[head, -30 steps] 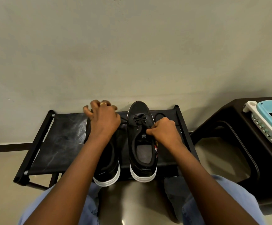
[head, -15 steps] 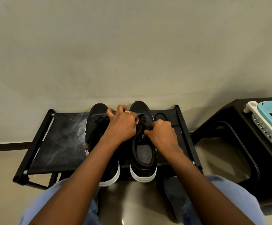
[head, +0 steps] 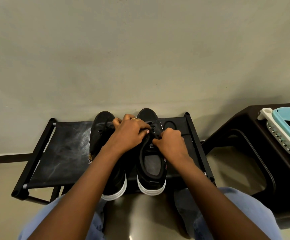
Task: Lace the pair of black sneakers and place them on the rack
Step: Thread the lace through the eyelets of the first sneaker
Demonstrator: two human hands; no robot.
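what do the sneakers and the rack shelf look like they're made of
Sneakers: matte black fabric uppers, likely canvas, no shine; glossy white soles, probably rubber. Rack shelf: thin black sheet, maybe coated fabric, with pale scuffs, stretched between black tubes, metal or plastic.

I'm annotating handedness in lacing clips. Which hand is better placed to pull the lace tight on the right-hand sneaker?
Probably the right hand: its curled fingers pinch at the lace area of the right sneaker, beside the tongue. The left hand reaches across from over the left sneaker, lying over the eyelets.

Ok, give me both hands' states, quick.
Left hand: fingers curled at the right sneaker's laces; grip hidden, cannot tell.
Right hand: pinching that sneaker's lace.
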